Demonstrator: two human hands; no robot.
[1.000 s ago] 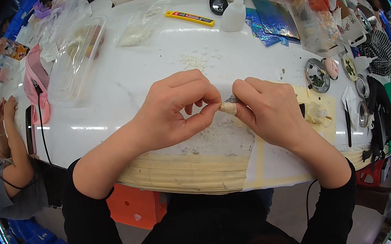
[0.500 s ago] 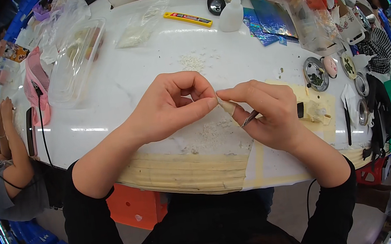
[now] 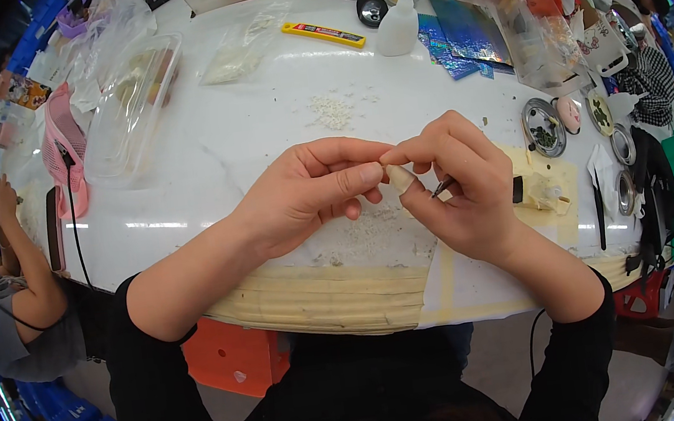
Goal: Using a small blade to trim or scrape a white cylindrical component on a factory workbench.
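My left hand [image 3: 305, 191] and my right hand [image 3: 469, 186] meet fingertip to fingertip above the middle of the white table. Thumb and index finger of the left hand are pinched together; anything between them is too small to make out. A pale beige finger cot [image 3: 401, 178] covers the tip of my right thumb. Tucked in the curled fingers of the right hand is a slim pointed metal tool [image 3: 442, 187], mostly hidden. Beyond the hands lies a small heap of tiny white pieces [image 3: 332, 113]. More white bits [image 3: 350, 247] are scattered beneath and in front of them.
A yellow cutter knife [image 3: 323, 35], a car key [image 3: 371, 9] and a white squeeze bottle [image 3: 397, 28] stand or lie at the back. To the left is a clear plastic box [image 3: 128, 122]. Round metal tins [image 3: 544, 124] sit at the right. Another person's arm [image 3: 28, 265] is at far left.
My left hand has shifted slightly right and lower, its fingers straighter. The right index finger has bent higher, and the metal tool now points up and away from the table less visibly.
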